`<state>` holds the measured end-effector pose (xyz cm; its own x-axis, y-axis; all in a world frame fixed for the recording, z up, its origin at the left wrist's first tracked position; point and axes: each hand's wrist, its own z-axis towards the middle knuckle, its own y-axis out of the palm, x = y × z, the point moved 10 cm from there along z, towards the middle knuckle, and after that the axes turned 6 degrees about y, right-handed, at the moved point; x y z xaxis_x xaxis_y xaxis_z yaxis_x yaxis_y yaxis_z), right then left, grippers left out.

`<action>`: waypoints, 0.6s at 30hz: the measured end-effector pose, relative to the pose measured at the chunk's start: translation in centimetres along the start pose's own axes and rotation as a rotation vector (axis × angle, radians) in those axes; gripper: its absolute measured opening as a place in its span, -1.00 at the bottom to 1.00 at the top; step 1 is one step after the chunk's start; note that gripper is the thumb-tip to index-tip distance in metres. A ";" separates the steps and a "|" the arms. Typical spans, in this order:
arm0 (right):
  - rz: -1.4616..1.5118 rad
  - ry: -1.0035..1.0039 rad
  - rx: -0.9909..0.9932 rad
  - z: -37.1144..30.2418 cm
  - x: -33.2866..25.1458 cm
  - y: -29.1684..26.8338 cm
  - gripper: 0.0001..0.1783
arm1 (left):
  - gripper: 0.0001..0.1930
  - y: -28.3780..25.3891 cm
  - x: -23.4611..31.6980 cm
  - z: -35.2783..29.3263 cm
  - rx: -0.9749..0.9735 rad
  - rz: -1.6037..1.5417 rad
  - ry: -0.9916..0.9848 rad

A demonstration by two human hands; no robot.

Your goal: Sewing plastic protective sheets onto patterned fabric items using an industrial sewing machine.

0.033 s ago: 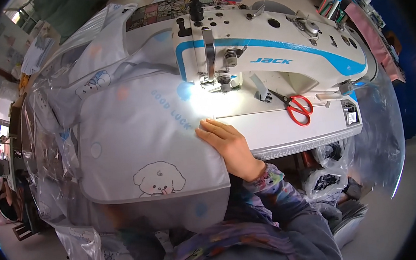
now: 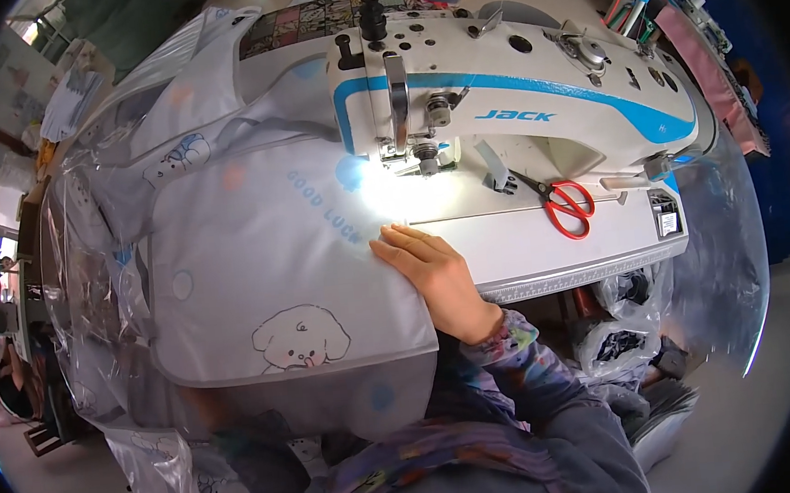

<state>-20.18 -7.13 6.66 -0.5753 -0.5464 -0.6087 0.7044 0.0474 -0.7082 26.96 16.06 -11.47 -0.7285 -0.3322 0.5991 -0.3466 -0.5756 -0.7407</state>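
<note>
My right hand (image 2: 437, 276) lies with its fingers stretched out on the right edge of a pale grey apron-like cloth piece (image 2: 236, 260), just in front of the lit needle area. The cloth has a dark edge binding, a printed puppy and coloured dots. It runs up to the presser foot of a white and blue sewing machine (image 2: 512, 86). My left forearm (image 2: 268, 464) reaches under the cloth's lower left part, and the fingers of that hand are hidden there. Red-handled scissors (image 2: 568, 208) rest on the machine bed, right of the needle.
More printed pale cloth (image 2: 198, 85) is heaped behind and left of the machine, with clear plastic sheeting (image 2: 87, 273) along the left. Plastic bags (image 2: 615, 345) hang below the bed's right side. Another person (image 2: 10, 383) is at the far left.
</note>
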 end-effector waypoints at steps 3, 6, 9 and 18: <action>0.033 -0.028 0.032 1.4 -3.1 2.1 -0.45 | -0.45 -2.6 -11.1 5.3 -0.034 -0.660 -0.135; -0.069 0.007 0.026 0.2 -2.0 2.6 -0.43 | -0.53 -1.6 1.0 9.4 -0.215 0.386 0.268; 0.068 0.038 -0.015 0.0 -1.3 1.0 -0.44 | -0.54 -2.7 -0.2 8.1 -0.206 0.389 0.264; 0.211 0.070 -0.086 0.6 0.1 1.2 -0.50 | -0.56 -3.0 0.4 -1.5 -0.188 0.353 0.205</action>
<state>-19.13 -7.68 5.92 -0.4484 -0.4574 -0.7679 0.7759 0.2274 -0.5884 26.82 18.78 -9.49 -0.9171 -0.3174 0.2413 -0.1437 -0.3013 -0.9426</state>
